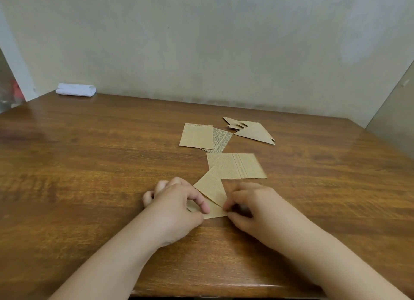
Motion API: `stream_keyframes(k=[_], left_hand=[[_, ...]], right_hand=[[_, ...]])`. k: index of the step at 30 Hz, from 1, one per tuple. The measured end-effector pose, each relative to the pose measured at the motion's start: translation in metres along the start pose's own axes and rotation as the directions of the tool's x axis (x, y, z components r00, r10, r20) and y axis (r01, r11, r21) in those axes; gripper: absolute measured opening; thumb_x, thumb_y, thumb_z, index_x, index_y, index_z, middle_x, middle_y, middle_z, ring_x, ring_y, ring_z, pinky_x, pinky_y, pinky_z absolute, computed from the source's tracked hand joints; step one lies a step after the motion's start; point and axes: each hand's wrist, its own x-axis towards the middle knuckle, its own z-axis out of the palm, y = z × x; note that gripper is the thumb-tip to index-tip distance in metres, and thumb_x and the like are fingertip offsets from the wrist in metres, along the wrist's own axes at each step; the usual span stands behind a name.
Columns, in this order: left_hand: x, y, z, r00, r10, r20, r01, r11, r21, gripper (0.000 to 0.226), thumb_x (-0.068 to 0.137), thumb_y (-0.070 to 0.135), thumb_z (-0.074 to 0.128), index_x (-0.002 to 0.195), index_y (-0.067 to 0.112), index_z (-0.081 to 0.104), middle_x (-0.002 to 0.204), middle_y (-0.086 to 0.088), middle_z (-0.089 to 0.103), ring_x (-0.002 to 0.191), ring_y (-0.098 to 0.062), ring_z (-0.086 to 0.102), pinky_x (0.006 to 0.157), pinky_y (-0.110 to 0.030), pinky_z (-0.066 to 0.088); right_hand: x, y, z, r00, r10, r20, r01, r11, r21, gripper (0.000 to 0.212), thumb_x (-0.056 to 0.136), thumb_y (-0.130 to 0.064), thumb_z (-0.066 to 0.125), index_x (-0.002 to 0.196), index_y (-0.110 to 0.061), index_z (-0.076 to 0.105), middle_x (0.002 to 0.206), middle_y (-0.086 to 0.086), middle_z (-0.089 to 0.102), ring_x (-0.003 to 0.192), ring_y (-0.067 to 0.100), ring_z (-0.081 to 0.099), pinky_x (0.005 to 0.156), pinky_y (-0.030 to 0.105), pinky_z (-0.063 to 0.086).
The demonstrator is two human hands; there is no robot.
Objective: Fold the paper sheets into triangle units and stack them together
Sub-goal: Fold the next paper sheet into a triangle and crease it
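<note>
A tan, newsprint-patterned paper sheet (212, 194) lies partly folded on the wooden table (89, 165), one flap turned up at an angle. My left hand (177, 201) pinches its left end, fingers curled over the paper. My right hand (251, 205) pinches the right edge of the fold with curled fingertips. Just beyond lies a flat sheet (239, 165), partly under the folded one. Farther back lie two overlapping flat sheets (197, 135). To their right sits a pile of folded triangle units (253, 131).
A white folded cloth or paper bundle (75, 89) rests at the table's far left corner against the wall. The table's front edge runs just below my forearms. Walls close in behind and at the right.
</note>
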Motion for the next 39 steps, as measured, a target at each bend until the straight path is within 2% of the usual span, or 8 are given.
stream_keyframes(k=[5,10,16,23,26,30,34,39], left_hand=[[0.012,-0.009,-0.022,0.992,0.124,0.029,-0.124,0.992,0.005,0.035,0.080,0.009,0.063,0.088,0.043,0.058,0.112,0.024,0.043,0.106,-0.002,0.047,0.094,-0.027,0.042],[0.029,-0.014,-0.039,0.916,0.247,0.315,-0.291,0.952,0.099,0.057,0.083,0.007,0.058,0.114,0.055,0.054,0.111,0.031,0.039,0.105,0.010,0.044,0.083,-0.012,0.040],[0.038,-0.018,-0.034,0.892,0.324,0.314,-0.385,0.910,0.155,0.042,0.086,0.017,0.055,0.115,0.047,0.059,0.113,0.031,0.044,0.110,0.009,0.039,0.098,-0.017,0.036],[0.045,-0.023,-0.042,0.914,0.239,0.329,-0.283,0.954,0.094,0.060,0.082,0.001,0.046,0.106,0.054,0.059,0.107,0.023,0.054,0.100,0.006,0.051,0.086,-0.013,0.042],[0.048,-0.025,-0.043,0.932,0.202,0.301,-0.221,0.975,0.031,0.043,0.085,0.019,0.058,0.108,0.056,0.057,0.099,0.021,0.056,0.091,0.006,0.055,0.079,-0.017,0.046],[0.057,-0.016,-0.027,0.968,0.187,0.168,-0.190,0.982,0.005,0.033,0.084,0.033,0.069,0.111,0.047,0.055,0.086,0.019,0.056,0.070,0.006,0.050,0.063,-0.009,0.040],[0.059,-0.010,-0.015,0.978,0.154,0.143,-0.172,0.977,0.129,0.048,0.085,0.041,0.066,0.127,0.045,0.043,0.098,0.019,0.045,0.078,0.006,0.043,0.088,-0.025,0.039],[0.049,-0.011,-0.011,0.969,0.217,0.118,-0.232,0.964,0.130,0.013,0.089,0.038,0.061,0.099,0.043,0.054,0.103,0.019,0.042,0.096,0.005,0.040,0.100,-0.031,0.029]], right_hand=[[0.006,0.005,-0.005,0.969,-0.216,0.118,0.245,0.892,-0.379,0.016,0.090,-0.031,0.060,0.091,-0.022,0.072,0.087,-0.004,0.067,0.076,0.018,0.061,0.070,0.030,0.051],[0.011,0.001,0.001,0.951,-0.310,0.010,0.273,0.824,-0.496,0.016,0.068,-0.022,0.074,0.057,-0.022,0.062,0.054,-0.007,0.055,0.043,0.016,0.051,0.040,0.025,0.045],[0.005,-0.001,0.004,0.990,-0.141,-0.006,0.133,0.944,-0.302,0.040,0.086,-0.051,0.038,0.081,-0.024,0.068,0.078,-0.009,0.063,0.074,0.015,0.060,0.073,0.029,0.050],[0.006,-0.003,0.011,0.971,-0.165,-0.172,0.103,0.942,-0.318,0.033,0.090,-0.034,0.045,0.065,-0.021,0.063,0.061,-0.008,0.056,0.057,0.014,0.057,0.059,0.029,0.050],[0.009,0.001,0.013,0.979,0.044,-0.200,-0.053,0.998,-0.039,0.020,0.090,-0.033,0.054,0.079,-0.022,0.066,0.075,-0.015,0.051,0.077,0.009,0.049,0.077,0.025,0.042],[0.013,0.000,0.018,0.913,0.379,-0.149,-0.334,0.907,0.256,0.013,0.085,-0.037,0.061,0.077,-0.028,0.063,0.088,-0.012,0.046,0.091,0.006,0.045,0.088,0.024,0.040],[0.014,-0.001,0.023,0.884,0.456,-0.101,-0.433,0.882,0.185,0.011,0.087,-0.043,0.059,0.084,-0.036,0.051,0.095,-0.016,0.046,0.097,0.007,0.040,0.089,0.027,0.030],[0.017,-0.002,0.023,0.909,0.397,-0.124,-0.377,0.913,0.157,0.008,0.091,-0.036,0.057,0.087,-0.040,0.050,0.091,-0.017,0.046,0.096,0.007,0.038,0.084,0.027,0.023]])
